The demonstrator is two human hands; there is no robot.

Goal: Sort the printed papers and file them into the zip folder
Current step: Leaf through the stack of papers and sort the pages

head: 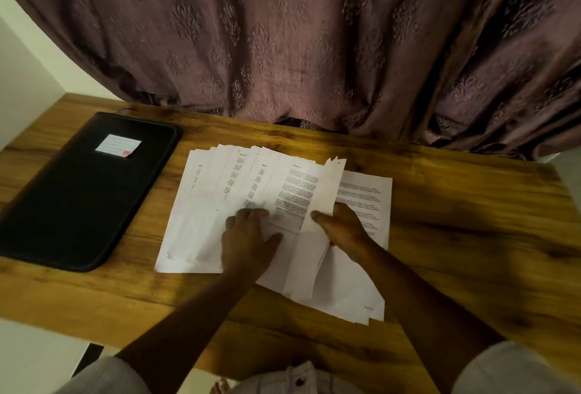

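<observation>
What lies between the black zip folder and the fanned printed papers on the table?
Only a bare strip of wooden table, seen in the head view, separates the zip folder from the printed papers.

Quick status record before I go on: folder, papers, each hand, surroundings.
folder: black zip folder lies flat at the left of the table, apart from the papers, with a white label on top
papers: printed papers fanned out mid-table, none in the folder
left: left hand presses flat on the fan
right: right hand pinches one sheet, raised off the pile
backdrop: curtain hangs behind
</observation>
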